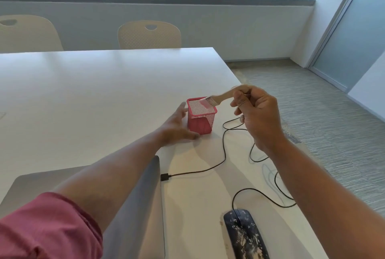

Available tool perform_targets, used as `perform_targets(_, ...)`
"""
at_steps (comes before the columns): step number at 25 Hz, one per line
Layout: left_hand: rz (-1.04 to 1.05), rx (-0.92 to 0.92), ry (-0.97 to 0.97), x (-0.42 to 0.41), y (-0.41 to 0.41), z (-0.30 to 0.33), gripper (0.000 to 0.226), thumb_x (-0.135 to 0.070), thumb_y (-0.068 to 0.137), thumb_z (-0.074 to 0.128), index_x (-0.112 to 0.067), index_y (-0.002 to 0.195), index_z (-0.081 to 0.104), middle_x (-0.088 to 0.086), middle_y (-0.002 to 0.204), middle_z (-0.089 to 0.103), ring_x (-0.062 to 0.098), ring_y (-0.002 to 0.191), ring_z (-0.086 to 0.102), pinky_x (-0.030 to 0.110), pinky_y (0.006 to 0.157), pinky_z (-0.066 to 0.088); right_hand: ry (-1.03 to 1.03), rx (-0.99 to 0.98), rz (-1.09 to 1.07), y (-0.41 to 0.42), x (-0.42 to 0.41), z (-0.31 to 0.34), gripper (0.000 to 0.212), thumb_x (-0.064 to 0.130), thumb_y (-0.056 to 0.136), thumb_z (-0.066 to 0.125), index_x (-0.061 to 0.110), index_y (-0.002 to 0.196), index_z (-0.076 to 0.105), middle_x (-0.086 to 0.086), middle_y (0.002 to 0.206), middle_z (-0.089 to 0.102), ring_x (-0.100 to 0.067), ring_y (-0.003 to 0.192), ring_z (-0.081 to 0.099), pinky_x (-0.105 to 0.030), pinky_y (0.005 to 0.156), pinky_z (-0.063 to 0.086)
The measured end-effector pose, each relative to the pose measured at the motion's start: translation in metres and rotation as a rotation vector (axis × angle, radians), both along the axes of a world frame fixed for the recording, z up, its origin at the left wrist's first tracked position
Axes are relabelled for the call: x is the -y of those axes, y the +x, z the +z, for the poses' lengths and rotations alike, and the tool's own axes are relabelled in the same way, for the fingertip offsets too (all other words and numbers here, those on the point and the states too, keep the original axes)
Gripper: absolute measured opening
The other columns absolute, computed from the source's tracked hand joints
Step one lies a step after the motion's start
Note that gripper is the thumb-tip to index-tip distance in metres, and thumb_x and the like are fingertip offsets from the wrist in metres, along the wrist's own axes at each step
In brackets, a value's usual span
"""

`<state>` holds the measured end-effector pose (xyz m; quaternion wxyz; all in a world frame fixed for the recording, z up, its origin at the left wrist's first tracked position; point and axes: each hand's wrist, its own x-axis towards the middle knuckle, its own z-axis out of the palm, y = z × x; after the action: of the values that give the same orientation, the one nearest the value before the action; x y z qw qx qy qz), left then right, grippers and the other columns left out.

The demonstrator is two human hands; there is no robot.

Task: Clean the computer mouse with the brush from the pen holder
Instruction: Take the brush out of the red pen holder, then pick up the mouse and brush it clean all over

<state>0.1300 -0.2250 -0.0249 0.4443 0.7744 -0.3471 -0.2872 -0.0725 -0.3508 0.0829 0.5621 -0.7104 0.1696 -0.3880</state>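
A red mesh pen holder stands on the white table. My right hand grips the wooden handle of a brush, held nearly level in the air, its pale bristles hanging over the holder's open top. My left hand lies open on the table just left of the holder, fingers apart, close to its side. A dark wired computer mouse, speckled with white dust, rests near the table's front edge, below my right forearm.
A closed grey laptop lies under my left arm. The mouse's black cable loops across the table to a plug beside the laptop. The table's right edge is near the mouse. Two beige chairs stand behind the table.
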Motion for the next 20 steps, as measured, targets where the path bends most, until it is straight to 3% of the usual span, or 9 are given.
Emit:
perform_targets(3, -0.038, 0.017, 0.146, -0.02, -0.011, 0.022, 0.145, -0.019, 0.075, 0.098, -0.023, 0.17, -0.012, 0.004, 0.18, 0.01, 0.022, 0.166, 0.012, 0.037, 0.132, 0.017, 0.143, 0.03, -0.045, -0.019, -0.007, 0.002, 0.01, 0.019, 0.1, 0.063, 0.015, 0.095, 0.07, 0.004, 0.071, 0.069, -0.012, 0.061, 0.061, -0.025, 0.053, 0.043)
perform_targets(6, -0.037, 0.147, 0.136, -0.045, -0.035, 0.042, 0.133, -0.017, 0.084, 0.091, -0.02, 0.171, -0.01, 0.003, 0.181, 0.001, 0.02, 0.166, 0.007, 0.034, 0.132, 0.012, 0.242, 0.059, -0.058, -0.036, -0.018, 0.0, 0.014, 0.025, 0.101, 0.062, 0.017, 0.092, 0.068, 0.004, 0.071, 0.067, -0.013, 0.062, 0.062, -0.024, 0.054, 0.045)
perform_targets(9, -0.036, 0.204, -0.002, -0.07, -0.075, 0.055, 0.124, -0.013, 0.086, 0.089, -0.02, 0.172, -0.001, 0.0, 0.18, 0.007, 0.016, 0.165, 0.01, 0.033, 0.133, 0.013, 0.368, 0.102, -0.059, -0.055, -0.031, -0.007, 0.016, 0.027, 0.103, 0.059, 0.018, 0.09, 0.064, 0.002, 0.071, 0.062, -0.011, 0.06, 0.056, -0.024, 0.054, 0.043)
perform_targets(12, -0.066, 0.258, -0.048, -0.091, -0.126, 0.056, 0.126, -0.022, 0.082, 0.094, -0.02, 0.172, 0.005, -0.001, 0.177, 0.018, 0.015, 0.162, 0.019, 0.024, 0.124, 0.018, 0.512, 0.142, -0.072, -0.076, -0.043, -0.016, 0.016, 0.024, 0.104, 0.056, 0.018, 0.09, 0.062, 0.002, 0.071, 0.057, -0.01, 0.06, 0.052, -0.023, 0.053, 0.043)
perform_targets(17, -0.134, 0.116, 0.028, -0.118, -0.205, 0.042, 0.138, -0.038, 0.072, 0.099, -0.033, 0.171, 0.004, -0.01, 0.17, 0.033, 0.005, 0.152, 0.027, 0.023, 0.118, 0.022, 0.697, 0.177, -0.126, -0.118, -0.061, -0.037, 0.016, 0.021, 0.104, 0.055, 0.018, 0.09, 0.061, 0.0, 0.077, 0.057, -0.012, 0.062, 0.055, -0.023, 0.053, 0.049)
perform_targets(20, -0.185, 0.115, 0.093, -0.126, -0.238, 0.029, 0.148, -0.045, 0.068, 0.1, -0.041, 0.169, -0.007, -0.012, 0.168, 0.033, 0.008, 0.154, 0.026, 0.03, 0.125, 0.022, 0.766, 0.186, -0.17, -0.143, -0.065, -0.045, 0.014, 0.021, 0.104, 0.054, 0.016, 0.093, 0.061, -0.003, 0.074, 0.062, -0.013, 0.061, 0.06, -0.024, 0.054, 0.054)
